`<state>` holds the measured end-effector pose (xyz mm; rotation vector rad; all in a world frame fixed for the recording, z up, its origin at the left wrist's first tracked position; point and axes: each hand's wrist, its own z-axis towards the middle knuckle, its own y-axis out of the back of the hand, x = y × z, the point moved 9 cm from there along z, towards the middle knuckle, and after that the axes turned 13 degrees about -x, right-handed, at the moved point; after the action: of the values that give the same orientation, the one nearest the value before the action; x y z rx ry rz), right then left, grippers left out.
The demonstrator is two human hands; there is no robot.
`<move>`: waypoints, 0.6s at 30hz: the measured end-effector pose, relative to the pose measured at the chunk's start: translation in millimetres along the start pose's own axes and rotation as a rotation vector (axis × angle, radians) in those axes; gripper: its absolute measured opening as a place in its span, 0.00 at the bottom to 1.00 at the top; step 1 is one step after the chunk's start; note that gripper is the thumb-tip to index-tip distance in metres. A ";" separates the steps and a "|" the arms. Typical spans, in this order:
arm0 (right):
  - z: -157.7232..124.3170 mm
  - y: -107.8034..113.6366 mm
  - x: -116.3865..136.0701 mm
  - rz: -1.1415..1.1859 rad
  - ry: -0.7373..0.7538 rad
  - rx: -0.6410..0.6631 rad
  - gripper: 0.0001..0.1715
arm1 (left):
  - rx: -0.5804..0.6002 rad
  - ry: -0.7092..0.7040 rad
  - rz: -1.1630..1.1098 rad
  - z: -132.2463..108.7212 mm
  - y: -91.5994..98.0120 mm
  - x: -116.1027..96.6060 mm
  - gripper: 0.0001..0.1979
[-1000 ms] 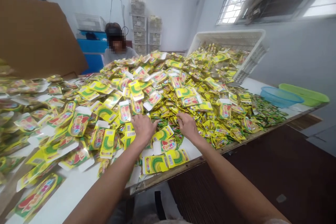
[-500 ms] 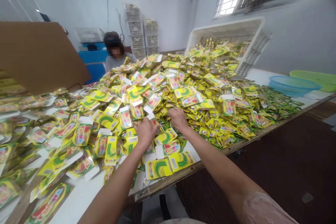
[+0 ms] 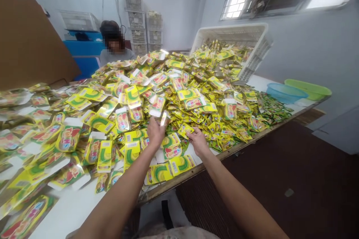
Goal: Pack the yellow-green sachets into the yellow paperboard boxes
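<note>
At the far left, a brown cardboard sheet stood up behind loose printed cartons, which lay heaped on the white desk, many with pale flaps sticking out; they looked to be thin, glossy card, so probably light, fairly stiff along the folds, easily creased and a little slippery against one another; the long side edges seemed the best place to hold one, as pressure on the broad faces would likely dent it.

Next, the left hand had its fingers closed around one small carton, which it held tilted just above the pile, near its front edge; only a narrow, shiny part showed past the fingers, and whether its end was open I could not tell; below and between the two hands, several cartons lay flat near the desk's front edge.

The right hand had its fingertips pinched nearly together on a yellow sachet, gripping it by its right-hand end; the sachet looked light, soft and slick, so a pinch at the end or a corner would probably suit it best, while a hard squeeze in the middle might crush whatever was inside.

Farther right spread many more sachets; behind them a white crate lay tipped, its contents spilling forward; a blue basin and a green basin sat at the desk's right end.
</note>
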<state>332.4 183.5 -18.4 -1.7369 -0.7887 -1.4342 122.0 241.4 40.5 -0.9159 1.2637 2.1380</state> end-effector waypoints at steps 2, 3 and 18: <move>-3.7 -3.2 8.6 -0.021 0.066 0.019 0.27 | 0.033 -0.073 -0.051 -1.5 9.3 -4.9 0.10; -6.1 -5.4 16.7 -0.032 0.113 0.037 0.26 | 0.059 -0.104 -0.083 -2.8 14.7 -5.9 0.09; -74.6 -53.5 15.4 -0.483 0.186 0.644 0.17 | 0.476 0.395 -0.678 -94.4 50.4 59.0 0.23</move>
<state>251.5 149.6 12.8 -0.9452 -1.4414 -1.3947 76.6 138.9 -8.3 -1.3402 1.3060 1.1098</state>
